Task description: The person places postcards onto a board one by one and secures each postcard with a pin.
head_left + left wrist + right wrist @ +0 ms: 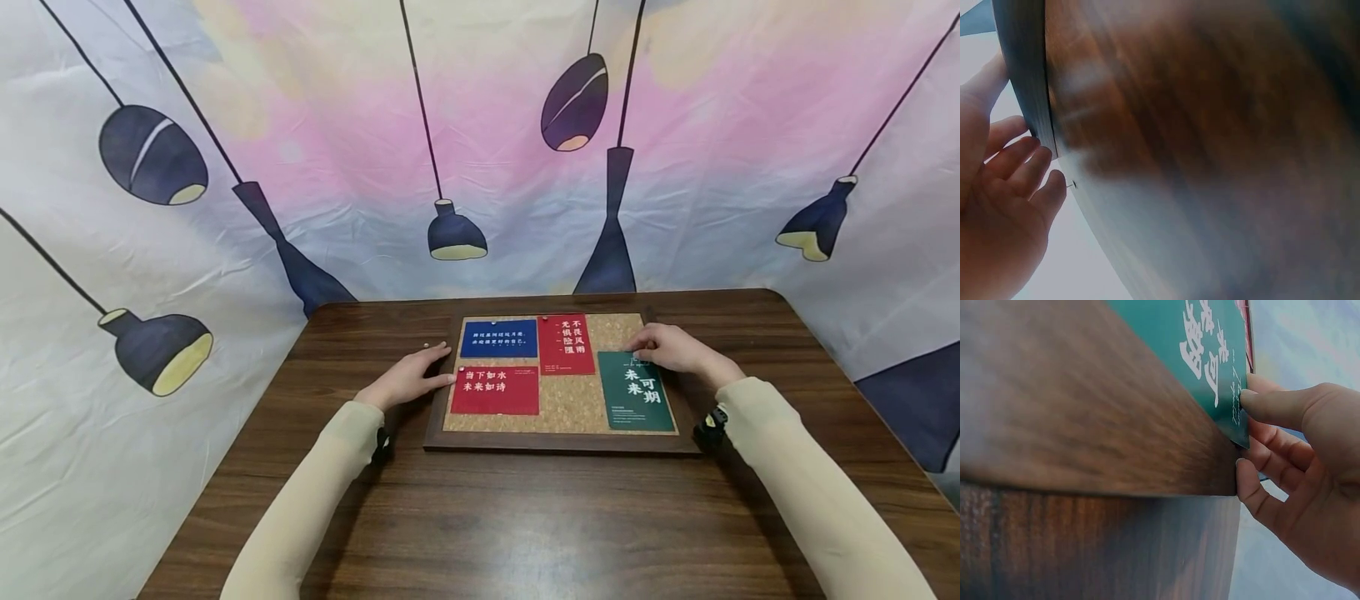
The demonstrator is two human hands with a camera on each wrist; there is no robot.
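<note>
A cork board (pixel 570 404) in a dark wooden frame lies on the table, bearing cards with white lettering. My left hand (pixel 408 379) rests at the frame's left side, fingers loosely bent along its edge (pixel 1025 69). At the board's right, my right hand (pixel 671 346) pinches the top edge of a green card (pixel 637 400). In the right wrist view, the thumb lies on the green card's (pixel 1179 356) edge, with the other fingers beyond it. A blue card (pixel 498 339), an upright red card (pixel 567 354) and a wide red card (pixel 495 392) lie to the left.
Small pins show at the tops of the blue and red cards. A tiny pin (pixel 426 345) is on the brown wooden table (pixel 555 517) beside my left fingers. A cloth backdrop (pixel 510 150) printed with hanging lamps stands behind the table.
</note>
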